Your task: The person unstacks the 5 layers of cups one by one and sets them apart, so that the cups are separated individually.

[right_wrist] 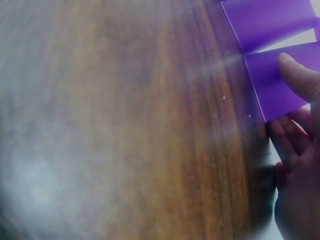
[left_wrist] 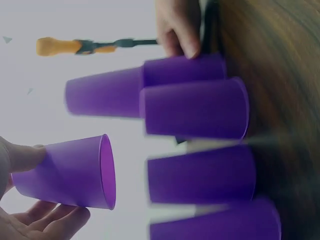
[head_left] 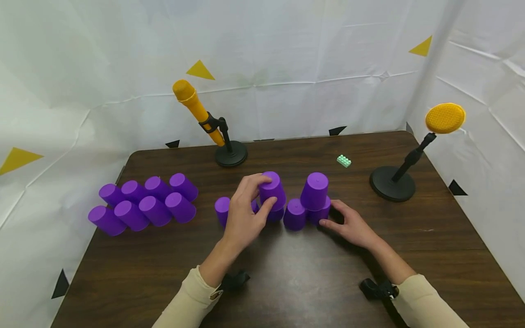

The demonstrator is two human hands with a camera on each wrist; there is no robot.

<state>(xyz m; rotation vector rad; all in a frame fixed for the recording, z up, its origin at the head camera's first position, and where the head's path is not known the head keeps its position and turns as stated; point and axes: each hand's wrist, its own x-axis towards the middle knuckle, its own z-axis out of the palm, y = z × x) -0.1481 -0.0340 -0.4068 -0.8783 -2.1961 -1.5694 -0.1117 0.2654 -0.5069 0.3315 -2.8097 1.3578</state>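
My left hand (head_left: pixel 245 214) grips an upside-down purple cup (head_left: pixel 277 190) between thumb and fingers. In the left wrist view that held cup (left_wrist: pixel 75 172) hangs above a row of upturned cups, its rim apart from their bases. At the row's right end, my right hand (head_left: pixel 353 225) pinches a bottom cup (head_left: pixel 321 215), thumb in front and fingers behind. One upturned cup (head_left: pixel 315 189) stands on top there, and another bottom cup (head_left: pixel 295 214) is just left of it. The row's left-end cup (head_left: pixel 222 210) shows beside my left hand, which partly hides the cups between.
Two lines of upturned purple cups (head_left: pixel 155 210) stand at the table's left. Behind are a yellow microphone (head_left: pixel 197 109) on a black stand and a small mint-green toy brick (head_left: pixel 343 161). A round yellow microphone (head_left: pixel 445 118) on a stand is at the right. White sheeting (head_left: pixel 287 54) encloses the table.
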